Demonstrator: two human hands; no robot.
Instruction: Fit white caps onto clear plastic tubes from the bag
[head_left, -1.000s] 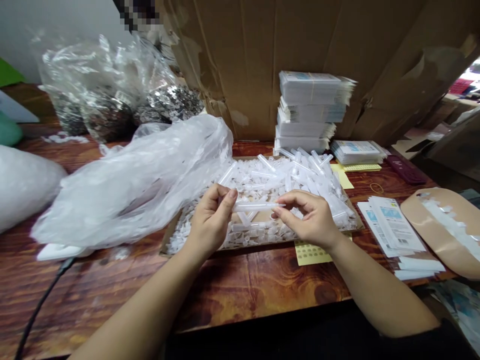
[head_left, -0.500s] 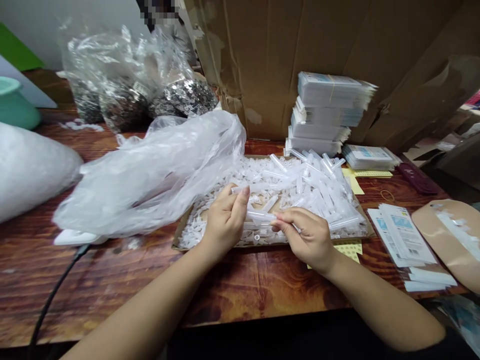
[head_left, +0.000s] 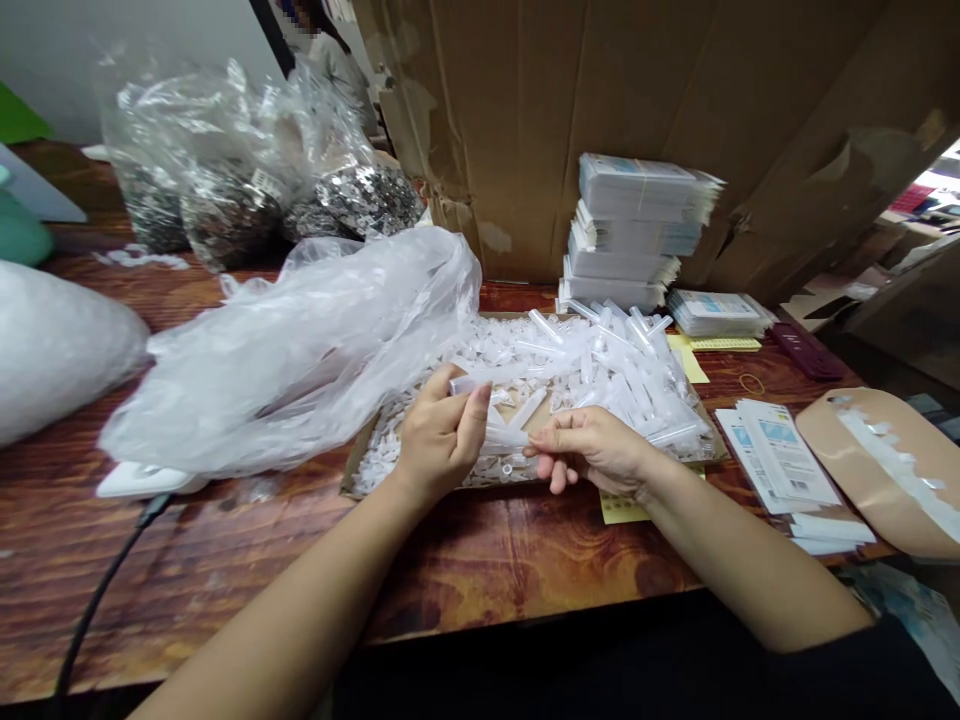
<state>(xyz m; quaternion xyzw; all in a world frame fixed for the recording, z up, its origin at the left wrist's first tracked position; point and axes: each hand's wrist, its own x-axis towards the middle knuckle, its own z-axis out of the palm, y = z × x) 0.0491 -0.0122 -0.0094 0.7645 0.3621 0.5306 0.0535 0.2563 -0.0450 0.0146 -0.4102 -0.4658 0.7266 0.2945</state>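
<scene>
Over the front of a shallow cardboard tray (head_left: pixel 349 476), my left hand (head_left: pixel 439 440) is closed around translucent plastic tubes. One plastic tube (head_left: pixel 507 436) sticks out of that fist toward the right. Its far end is pinched between the thumb and forefinger of my right hand (head_left: pixel 589 447), whose other fingers hang loosely curled below. Another tube shows above the left fingers, near the thumb tip. Many loose tubes (head_left: pixel 622 370) lie heaped in the right part of the tray, and small clear plastic pieces (head_left: pixel 382 450) fill the left part. My left fingers hide whatever else is in that palm.
A crumpled clear plastic bag (head_left: pixel 300 350) overlaps the tray's left side. Bags of shiny metal pieces (head_left: pixel 367 200) stand behind it. Stacked printed cards (head_left: pixel 637 185) rise against a large cardboard box (head_left: pixel 525 120). More cards (head_left: pixel 780 455) lie at right, beside a tan board (head_left: pixel 862 500).
My right hand has come slightly nearer the left, and its lower fingers have loosened below the pinch. The camera view has shifted a little. Both hands still hold the tube.
</scene>
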